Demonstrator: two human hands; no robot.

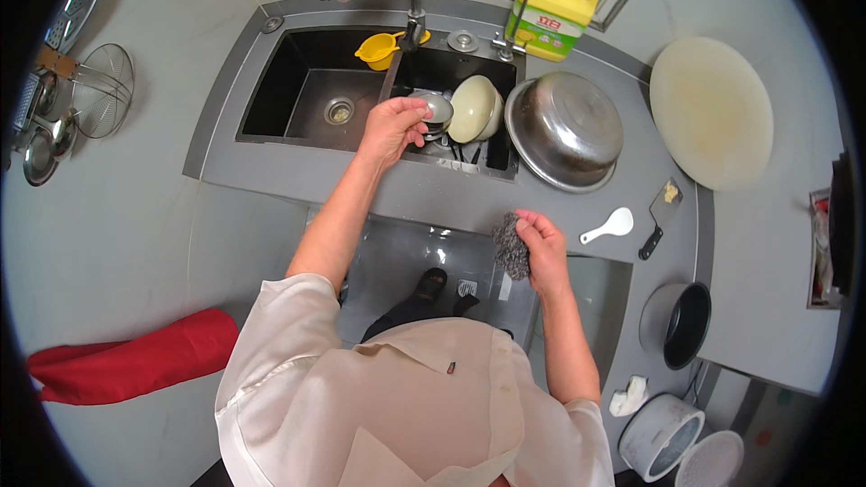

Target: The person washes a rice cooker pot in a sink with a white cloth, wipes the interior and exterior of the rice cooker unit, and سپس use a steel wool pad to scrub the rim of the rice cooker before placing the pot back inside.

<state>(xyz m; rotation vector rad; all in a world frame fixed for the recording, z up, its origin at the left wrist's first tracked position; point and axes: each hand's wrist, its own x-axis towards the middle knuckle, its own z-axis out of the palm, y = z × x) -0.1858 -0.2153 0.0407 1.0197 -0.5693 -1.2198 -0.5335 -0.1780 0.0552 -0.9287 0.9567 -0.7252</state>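
Observation:
My left hand (399, 128) is above the right basin of the double sink, its fingers closed on the edge of a small metal dish (438, 109). Beside that dish, cream bowls (471, 110) lean in the basin, with dark utensil handles under them. Past the counter's front edge, my right hand (543, 250) grips a grey steel wool scourer (511, 247). A yellow strainer (377, 51) sits at the rim of the left basin (318, 98). Whether more metal dishes lie under my left hand is partly hidden.
A large metal basin (572, 128) rests upside down right of the sink. Beyond it are a white rice paddle (616, 223), a cleaver (666, 203) and a dark-lined pot (676, 326). The faucet (414, 0) and a yellow detergent jug (551, 17) stand behind.

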